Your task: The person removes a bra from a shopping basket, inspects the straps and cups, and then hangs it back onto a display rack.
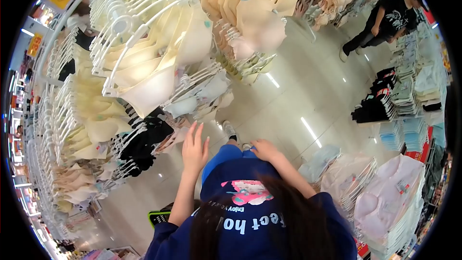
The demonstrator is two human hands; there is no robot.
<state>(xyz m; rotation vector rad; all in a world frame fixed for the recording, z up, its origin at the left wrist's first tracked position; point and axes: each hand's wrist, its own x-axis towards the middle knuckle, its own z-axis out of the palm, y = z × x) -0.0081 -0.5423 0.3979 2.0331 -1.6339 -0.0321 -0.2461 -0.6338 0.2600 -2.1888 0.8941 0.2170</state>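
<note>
My left hand (193,150) is raised in front of me with its fingers apart and nothing in it. Just beyond its fingertips hang grey-blue bras (185,102) and black bras (139,149) on white hangers. Higher up, a big cluster of pale yellow bras (154,79) hangs from a white rack. My right hand (263,150) lies by my blue-clad thigh, its visible fingers loosely stretched and no object showing in it.
Beige bras (262,7) hang at the top. Folded stacks of black garments (380,98) and pale pink garments (390,190) line the right side. A person in black (392,17) stands in the aisle at upper right. A green-edged black object (160,217) is beside my left arm.
</note>
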